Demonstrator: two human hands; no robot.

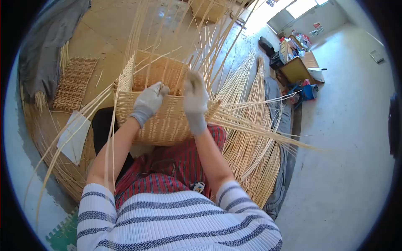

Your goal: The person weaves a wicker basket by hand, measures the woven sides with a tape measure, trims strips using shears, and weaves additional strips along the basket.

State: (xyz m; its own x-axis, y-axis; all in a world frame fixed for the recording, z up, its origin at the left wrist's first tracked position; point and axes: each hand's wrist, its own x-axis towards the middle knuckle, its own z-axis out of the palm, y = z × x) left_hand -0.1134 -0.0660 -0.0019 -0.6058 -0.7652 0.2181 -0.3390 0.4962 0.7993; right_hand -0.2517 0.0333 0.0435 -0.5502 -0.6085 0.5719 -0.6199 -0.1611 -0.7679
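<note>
A woven wicker basket [163,125] rests against my lap, its long uncut stakes [136,33] rising from the far rim and sides. My left hand [150,100], in a pale grey work glove, is closed at the near rim, fingers pinched on the basket's edge by an upright stake. Just right of it, my right hand [195,96], gloved the same way, is raised over the rim's right part. Motion smears its fingers, so what they hold, if anything, cannot be made out. Loose willow rods [259,129] stick out to the right of the basket.
Bundles of long rods [251,167] lie at the right on a dark cloth. A flat woven panel [75,81] and a white sheet [74,136] are on the left. A cardboard box [209,10] stands ahead. Wooden furniture with clutter [295,69] is at the far right.
</note>
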